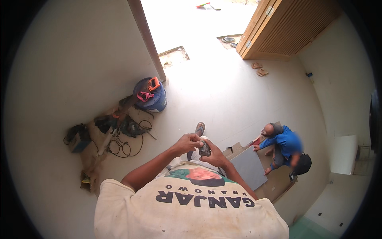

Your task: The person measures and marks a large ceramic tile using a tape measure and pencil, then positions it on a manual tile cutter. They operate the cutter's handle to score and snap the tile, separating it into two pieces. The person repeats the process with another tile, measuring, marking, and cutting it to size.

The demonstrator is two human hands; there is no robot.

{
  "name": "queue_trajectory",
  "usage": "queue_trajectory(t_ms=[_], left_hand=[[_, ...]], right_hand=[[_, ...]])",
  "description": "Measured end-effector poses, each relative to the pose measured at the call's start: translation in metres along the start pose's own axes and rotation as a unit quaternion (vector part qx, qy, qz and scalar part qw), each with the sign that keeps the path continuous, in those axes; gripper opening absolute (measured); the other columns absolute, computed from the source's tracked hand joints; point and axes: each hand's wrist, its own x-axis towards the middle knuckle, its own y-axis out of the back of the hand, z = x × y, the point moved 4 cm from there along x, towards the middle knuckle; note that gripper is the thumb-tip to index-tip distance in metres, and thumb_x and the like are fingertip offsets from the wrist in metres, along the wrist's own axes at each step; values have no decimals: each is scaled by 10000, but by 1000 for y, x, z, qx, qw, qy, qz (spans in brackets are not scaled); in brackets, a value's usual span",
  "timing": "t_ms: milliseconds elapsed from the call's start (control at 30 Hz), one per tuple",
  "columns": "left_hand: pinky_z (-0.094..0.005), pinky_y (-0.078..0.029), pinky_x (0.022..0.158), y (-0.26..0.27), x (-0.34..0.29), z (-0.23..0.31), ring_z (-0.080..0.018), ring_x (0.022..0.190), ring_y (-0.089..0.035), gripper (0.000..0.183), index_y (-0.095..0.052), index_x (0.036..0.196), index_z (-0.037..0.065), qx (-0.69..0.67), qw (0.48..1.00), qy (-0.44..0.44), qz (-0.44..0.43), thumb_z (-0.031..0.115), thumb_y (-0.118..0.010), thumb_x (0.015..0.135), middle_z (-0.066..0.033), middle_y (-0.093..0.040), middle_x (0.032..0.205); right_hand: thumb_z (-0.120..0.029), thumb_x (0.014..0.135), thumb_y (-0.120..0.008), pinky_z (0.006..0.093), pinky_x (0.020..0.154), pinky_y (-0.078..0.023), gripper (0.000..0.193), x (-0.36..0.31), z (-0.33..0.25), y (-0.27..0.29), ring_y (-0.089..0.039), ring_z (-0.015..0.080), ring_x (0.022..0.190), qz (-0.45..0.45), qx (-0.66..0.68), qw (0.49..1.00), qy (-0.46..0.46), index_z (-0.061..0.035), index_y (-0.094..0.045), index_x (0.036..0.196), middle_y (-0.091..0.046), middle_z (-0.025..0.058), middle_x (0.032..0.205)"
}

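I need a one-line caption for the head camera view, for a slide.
Standing person holds a small dark object in left hand and right hand; a co-worker in blue crouches over a grey panel.

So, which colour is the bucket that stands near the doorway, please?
The bucket is blue, with orange and pink things on top; the head view shows it.

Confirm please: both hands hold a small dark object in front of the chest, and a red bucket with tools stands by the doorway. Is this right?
Not quite. The head view shows the bucket is blue, not red. The rest is right: the left hand and right hand hold the small dark object.
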Motion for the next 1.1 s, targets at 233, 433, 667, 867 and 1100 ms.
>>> queue_trajectory(t_ms=[233, 433, 667, 867, 1100], left_hand=[[-290, -488, 743, 90, 130, 124, -119, 834, -592, 296, -633, 966, 88, -75, 997, -3, 27, 275, -807, 818, -10, -642, 909], [-226, -461, 673, 175, 199, 228, -79, 735, -574, 243, -613, 901, 91, -122, 988, -46, 84, 223, -800, 821, -3, -631, 843], [-273, -507, 709, 320, 304, 330, -105, 757, -600, 198, -581, 840, 111, -207, 955, -100, 188, 191, -762, 838, -7, -622, 813], [-298, -502, 766, 446, 379, 449, -117, 809, -590, 186, -564, 875, 129, -289, 915, -134, 249, 182, -740, 848, 0, -606, 852], [-276, -513, 742, 568, 465, 556, -95, 749, -581, 157, -569, 856, 133, -337, 873, -187, 300, 164, -722, 860, 22, -578, 799]], right_hand=[[-340, 732, -752, 377, 983, -441, 805, 173, -37, 120, -569, 297, 1118, -78, 14, 997, 10, -84, -413, 1416, -574, 184, 1187], [-566, 887, -619, 353, 876, -481, 700, 321, -122, 206, -602, 238, 1000, -173, 0, 985, -15, -84, -471, 1373, -612, 155, 1108], [-555, 920, -589, 323, 743, -476, 610, 506, -136, 294, -579, 168, 804, -151, -44, 985, -77, -39, -569, 1244, -622, 69, 883], [-418, 920, -641, 276, 653, -446, 479, 628, -147, 387, -532, 103, 708, -115, -52, 984, -128, -26, -593, 1193, -588, 15, 802], [-331, 917, -648, 269, 631, -439, 346, 765, -151, 476, -532, 95, 695, -100, -43, 980, -167, -24, -612, 1073, -585, 8, 787]])
